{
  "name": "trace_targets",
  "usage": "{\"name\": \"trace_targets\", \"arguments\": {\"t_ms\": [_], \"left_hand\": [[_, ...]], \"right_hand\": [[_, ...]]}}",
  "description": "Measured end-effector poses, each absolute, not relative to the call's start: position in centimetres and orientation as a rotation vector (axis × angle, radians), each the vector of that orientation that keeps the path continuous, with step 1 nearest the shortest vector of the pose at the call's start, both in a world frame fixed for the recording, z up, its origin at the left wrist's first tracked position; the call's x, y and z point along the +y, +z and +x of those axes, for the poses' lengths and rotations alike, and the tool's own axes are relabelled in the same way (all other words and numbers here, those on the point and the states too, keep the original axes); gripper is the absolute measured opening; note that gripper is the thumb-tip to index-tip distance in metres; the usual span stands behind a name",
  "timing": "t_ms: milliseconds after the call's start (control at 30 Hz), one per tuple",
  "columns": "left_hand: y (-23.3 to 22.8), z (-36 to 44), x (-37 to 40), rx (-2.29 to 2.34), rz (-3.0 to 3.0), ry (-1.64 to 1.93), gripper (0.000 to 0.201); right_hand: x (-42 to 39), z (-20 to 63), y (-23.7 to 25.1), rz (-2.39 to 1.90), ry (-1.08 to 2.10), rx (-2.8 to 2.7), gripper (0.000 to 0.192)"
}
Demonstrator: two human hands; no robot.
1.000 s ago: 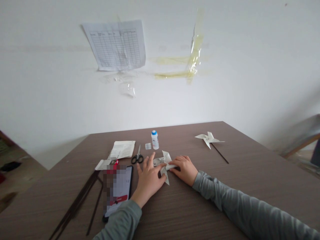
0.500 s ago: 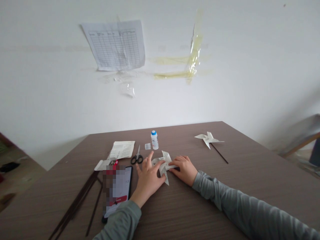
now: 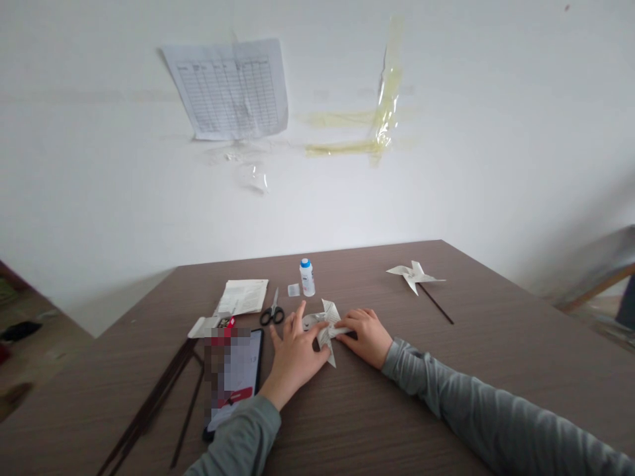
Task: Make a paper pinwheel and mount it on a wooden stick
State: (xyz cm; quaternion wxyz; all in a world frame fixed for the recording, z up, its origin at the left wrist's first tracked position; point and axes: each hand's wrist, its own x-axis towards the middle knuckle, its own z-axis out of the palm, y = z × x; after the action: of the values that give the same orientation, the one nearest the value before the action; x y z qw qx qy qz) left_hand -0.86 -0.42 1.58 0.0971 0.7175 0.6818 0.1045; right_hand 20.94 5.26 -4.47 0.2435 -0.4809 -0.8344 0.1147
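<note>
A printed paper pinwheel [image 3: 326, 335] lies on the table between my two hands, its blades folded. My left hand [image 3: 296, 350] presses on its middle with the index finger and on its lower blade with the thumb, the other fingers spread. From the other side, my right hand [image 3: 366, 336] grips the right blade between thumb and fingers. Part of that blade and the pinwheel's centre are covered by my fingers. Black-handled scissors [image 3: 272, 313] lie just beyond my left hand, and a white glue bottle [image 3: 307, 277] with a blue cap stands upright behind the pinwheel.
A second pinwheel [image 3: 413, 274] on a dark stick lies at the right. To the left are a phone [image 3: 238, 377], several dark sticks [image 3: 153, 396], a stack of paper [image 3: 243, 297] and a small open box [image 3: 213, 325]. A clear small piece [image 3: 294, 289] sits beside the bottle.
Almost nothing differs. Both hands keep their hold on the pinwheel in the same place.
</note>
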Motion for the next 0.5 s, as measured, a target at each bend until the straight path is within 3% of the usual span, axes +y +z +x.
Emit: {"name": "trace_targets", "arguments": {"t_ms": [300, 500], "left_hand": [[1.21, -0.83, -0.55, 2.072, 2.116, 0.402, 0.072], [1.46, -0.83, -0.68, 2.05, 2.124, 0.399, 0.066]], "right_hand": [[5.06, 20.89, -4.18, -1.327, 0.321, -2.297, 0.02], [5.24, 20.91, -4.49, -1.313, 0.32, -2.276, 0.02]]}}
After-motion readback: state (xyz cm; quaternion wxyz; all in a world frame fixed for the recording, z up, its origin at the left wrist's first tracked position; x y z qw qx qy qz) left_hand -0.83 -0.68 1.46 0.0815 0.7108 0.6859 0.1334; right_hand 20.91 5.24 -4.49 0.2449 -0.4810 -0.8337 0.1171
